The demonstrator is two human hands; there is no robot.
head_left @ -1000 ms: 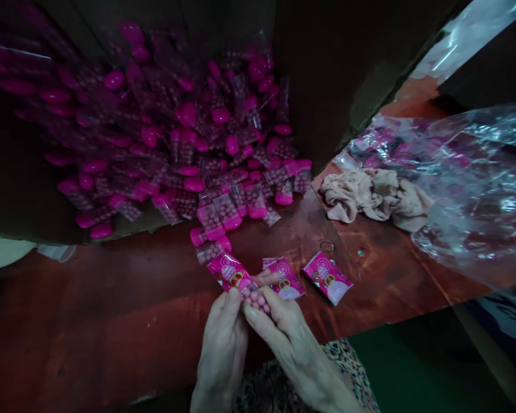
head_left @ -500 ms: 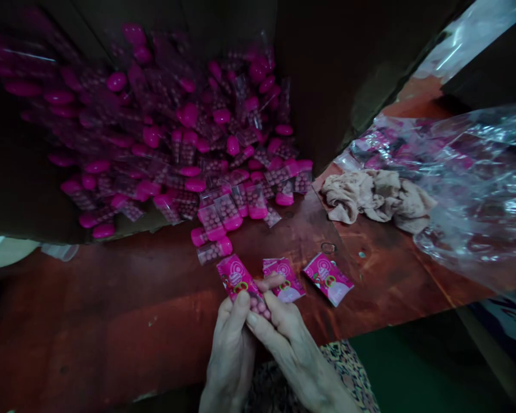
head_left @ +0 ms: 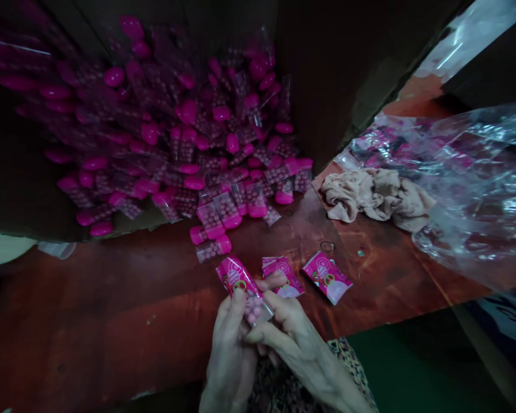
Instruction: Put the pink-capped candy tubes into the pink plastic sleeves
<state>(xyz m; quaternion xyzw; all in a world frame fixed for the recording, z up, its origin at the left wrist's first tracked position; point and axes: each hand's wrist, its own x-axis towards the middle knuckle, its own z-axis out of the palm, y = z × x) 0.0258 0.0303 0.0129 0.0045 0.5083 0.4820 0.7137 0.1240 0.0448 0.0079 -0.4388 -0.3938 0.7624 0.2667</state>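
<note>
Near the table's front edge, my left hand [head_left: 232, 344] grips a clear container of pink balls [head_left: 253, 307] with a printed pink sleeve [head_left: 234, 275] around its far part. My right hand [head_left: 290, 327] pinches the near end of that same container from the right, thumb below and fingers along its side. Just beyond my right fingers lie flat printed sleeves [head_left: 289, 280], partly covered by a fingertip. Another printed sleeve [head_left: 327, 278] rests to their right. Two filled containers with pink caps [head_left: 214, 249] lie beyond my left hand.
A large cardboard box [head_left: 327, 74] lies on its side, with many pink-capped containers [head_left: 189, 143] spilling onto the red table [head_left: 112, 310]. On the right are a crumpled cloth [head_left: 376, 195] and clear plastic bags [head_left: 481, 195]. A pale bowl [head_left: 4, 249] sits far left.
My right thumb has shifted down toward the container's near end. More of the clear container and its balls now shows below the printed sleeve.
</note>
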